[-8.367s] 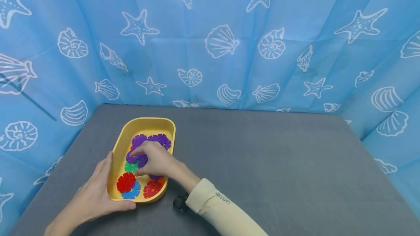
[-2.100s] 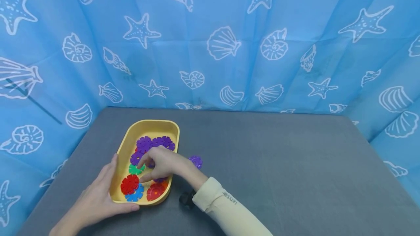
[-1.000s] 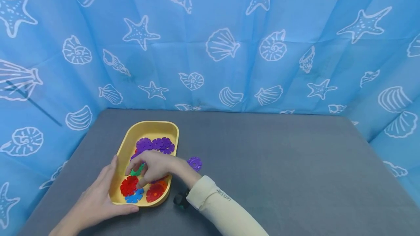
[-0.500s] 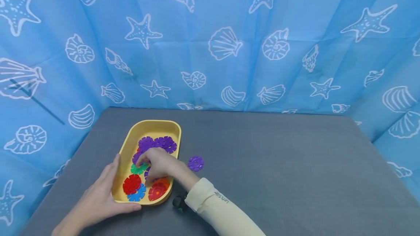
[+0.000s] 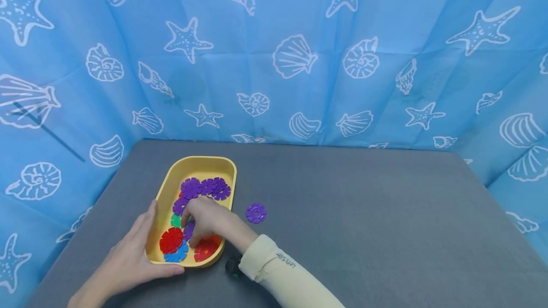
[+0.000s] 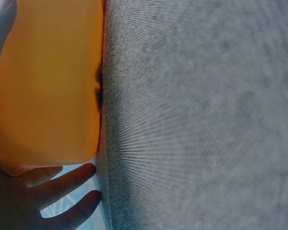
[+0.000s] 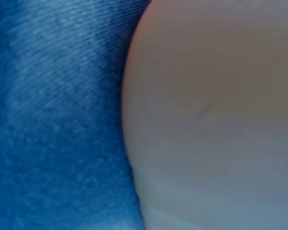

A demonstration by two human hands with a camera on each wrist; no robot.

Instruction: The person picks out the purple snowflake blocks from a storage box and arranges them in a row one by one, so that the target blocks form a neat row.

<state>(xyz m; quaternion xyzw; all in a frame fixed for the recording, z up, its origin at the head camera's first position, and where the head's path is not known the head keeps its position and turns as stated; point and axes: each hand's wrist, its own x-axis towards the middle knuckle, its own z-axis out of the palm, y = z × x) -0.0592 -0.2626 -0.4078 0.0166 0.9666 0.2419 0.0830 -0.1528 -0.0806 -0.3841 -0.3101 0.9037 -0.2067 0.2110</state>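
Observation:
A yellow tray (image 5: 159, 222) holds several notched flower-shaped plastic discs. My left hand (image 5: 128, 255) lies against its near-left corner, thumb along the front wall and fingers along the left side; the left wrist view shows these fingers (image 6: 69, 184) straight and spread. Inside the tray my right hand (image 5: 205, 215) reaches down, with a purple disc (image 5: 188, 232) between its thumb and index finger. Near it lie a green disc (image 5: 175, 221), red discs (image 5: 171, 240), a blue disc (image 5: 177, 253) and an orange-red disc (image 5: 207, 248). More purple discs (image 5: 191, 187) lie at the far end. The right palm fills the right wrist view.
One purple disc (image 5: 256, 213) lies on the grey cloth-covered table (image 5: 351, 222), right of the tray. A small black object (image 5: 233, 266) shows beside the right cuff. A blue curtain (image 5: 299, 89) with shell and starfish prints stands behind and at both sides.
Since the earliest frame, a purple disc has come to lie right of the tray. The right hand has shifted about among the discs, and its thumb and index have closed in around another purple one.

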